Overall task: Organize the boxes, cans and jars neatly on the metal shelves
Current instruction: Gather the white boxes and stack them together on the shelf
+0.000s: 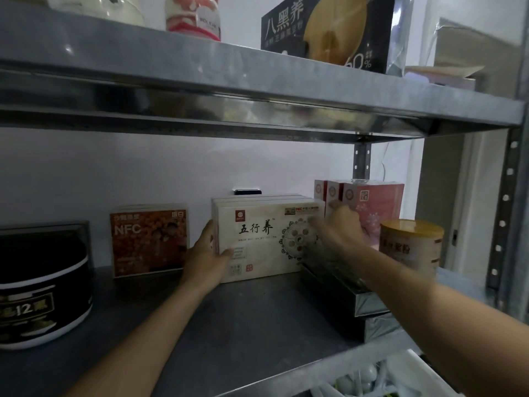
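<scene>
A cream box (257, 233) with black characters stands upright at the back of the metal shelf (243, 325), with more of the same kind behind it. My left hand (204, 253) grips its left edge, thumb across the front. My right hand (340, 227) is blurred and curls round the box's right end, just in front of the pink boxes (372, 202). A gold can (409, 245) stands to the right of them. An orange NFC box (148, 242) stands a little to the left of the cream box.
A black round container (43, 287) sits at the far left. Dark flat boxes (343, 287) lie stacked under my right forearm. The upper shelf (257, 90) carries a black box (326, 30) and a pink jar (194, 15). A white tray (386, 376) of plastic pieces is below right.
</scene>
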{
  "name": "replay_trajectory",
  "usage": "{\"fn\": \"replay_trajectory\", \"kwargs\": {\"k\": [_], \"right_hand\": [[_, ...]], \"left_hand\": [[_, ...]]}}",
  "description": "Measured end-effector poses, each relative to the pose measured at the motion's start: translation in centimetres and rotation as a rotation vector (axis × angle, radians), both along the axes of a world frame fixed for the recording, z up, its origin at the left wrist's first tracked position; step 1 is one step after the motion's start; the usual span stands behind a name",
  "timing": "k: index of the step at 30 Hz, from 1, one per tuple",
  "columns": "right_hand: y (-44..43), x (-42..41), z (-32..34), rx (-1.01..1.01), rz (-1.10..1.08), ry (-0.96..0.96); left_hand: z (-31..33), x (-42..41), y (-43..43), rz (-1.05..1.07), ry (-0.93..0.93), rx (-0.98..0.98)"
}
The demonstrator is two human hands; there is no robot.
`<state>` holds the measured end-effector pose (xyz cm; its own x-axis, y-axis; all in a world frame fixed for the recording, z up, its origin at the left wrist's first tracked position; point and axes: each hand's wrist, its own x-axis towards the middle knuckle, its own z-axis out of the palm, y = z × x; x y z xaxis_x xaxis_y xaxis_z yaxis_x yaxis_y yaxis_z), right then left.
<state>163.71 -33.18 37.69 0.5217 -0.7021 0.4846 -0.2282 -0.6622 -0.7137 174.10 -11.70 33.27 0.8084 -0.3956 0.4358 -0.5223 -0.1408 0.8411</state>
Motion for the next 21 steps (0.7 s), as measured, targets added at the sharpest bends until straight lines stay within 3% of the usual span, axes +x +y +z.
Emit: {"fn": "replay_trajectory", "kwargs": {"k": [9, 14, 18, 21], "right_hand": [[2.7, -5.9, -0.4, -0.291, 0.098, 0.354], [1.8, -10.5, -1.6, -0.413, 0.216, 0.453], [1.4, -14.0, -2.9, -0.587, 0.188, 0.559], [0.2, -15.3, -4.5, -0.611, 0.224, 0.604]], "left_hand": [[-1.6, -4.3, 0.6, 0.037, -0.001, 0.223], [-2.9, -8.3, -0.9, 0.033, -0.036, 0.284], [-4.2, -11.2, -2.3, 0.018, -0.077, 0.302], [-4.8, -12.8, -3.0, 0.012, -0.125, 0.325]]}}
